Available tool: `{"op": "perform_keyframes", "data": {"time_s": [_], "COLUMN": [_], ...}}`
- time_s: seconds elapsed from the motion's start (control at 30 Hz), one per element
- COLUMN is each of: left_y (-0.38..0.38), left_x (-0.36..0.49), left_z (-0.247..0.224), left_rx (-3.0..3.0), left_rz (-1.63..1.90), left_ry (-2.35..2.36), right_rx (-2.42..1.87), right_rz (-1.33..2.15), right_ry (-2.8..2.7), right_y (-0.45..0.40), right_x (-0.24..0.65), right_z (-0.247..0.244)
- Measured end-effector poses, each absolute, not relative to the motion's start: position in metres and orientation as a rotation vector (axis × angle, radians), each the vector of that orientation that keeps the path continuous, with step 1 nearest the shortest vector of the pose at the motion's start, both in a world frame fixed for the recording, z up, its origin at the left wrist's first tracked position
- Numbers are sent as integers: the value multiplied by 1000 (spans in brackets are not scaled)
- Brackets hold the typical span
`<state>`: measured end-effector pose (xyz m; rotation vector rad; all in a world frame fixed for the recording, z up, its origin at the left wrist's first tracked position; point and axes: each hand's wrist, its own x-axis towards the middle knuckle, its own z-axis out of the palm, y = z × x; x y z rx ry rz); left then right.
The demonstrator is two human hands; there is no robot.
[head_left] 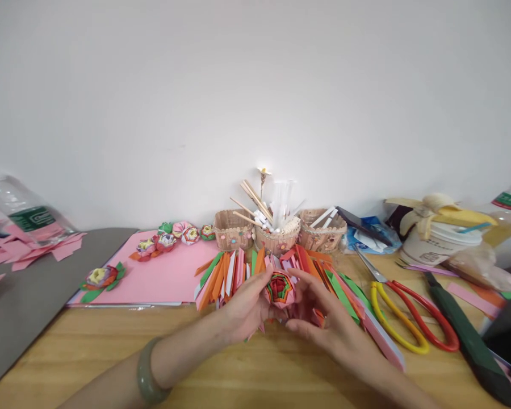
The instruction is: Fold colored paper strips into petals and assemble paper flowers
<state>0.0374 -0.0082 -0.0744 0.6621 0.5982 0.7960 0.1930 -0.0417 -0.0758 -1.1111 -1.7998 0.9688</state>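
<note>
A folded paper flower (280, 288), with red, green and orange rings inside pink outer petals, is held upright between both hands. My left hand (249, 301) is closed on its left side, thumb near the rim. Around its right side curl the fingers of my right hand (323, 312), partly hiding the lower petals. Just behind the hands lie bundles of folded paper strips (221, 278) in orange, green, pink and white, and more strips (344, 295) fan out to the right. A finished-looking paper flower (102, 278) with green leaves rests on the pink paper sheets (166, 284) at the left.
Small baskets (276, 241) with sticks and white tubes stand against the wall. To the right lie scissors (400, 312), a dark green cutter-like tool (468, 335), and a lidded cup (440, 241) topped by a banana peel. A plastic bottle (29, 213) and pink scraps are far left.
</note>
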Motion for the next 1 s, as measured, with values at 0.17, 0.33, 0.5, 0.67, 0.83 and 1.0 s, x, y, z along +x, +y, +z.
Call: {"op": "perform_keyframes", "data": {"time_s": [0.17,0.33,0.5,0.67,0.83,1.0], "left_y": [-13,-19,-27,-32,-33,-33], "left_x": [38,43,52,54,54,55], "left_z": [-73,-70,-69,-66,-69,-73], "left_rx": [672,642,582,579,555,543], "left_rz": [712,702,773,851,957,987], "left_ry": [721,818,895,948,975,1003], "right_rx": [-1133,-1089,-1030,-980,-992,-997], "right_rz": [765,597,532,412,244,205], "right_ry": [-1899,-1951,-1946,-1976,-2043,-2054], "right_y": [-39,-40,-42,-42,-42,-44], "right_x": [193,196,193,189,189,185], "right_z": [-80,-87,-90,-93,-104,-102]}}
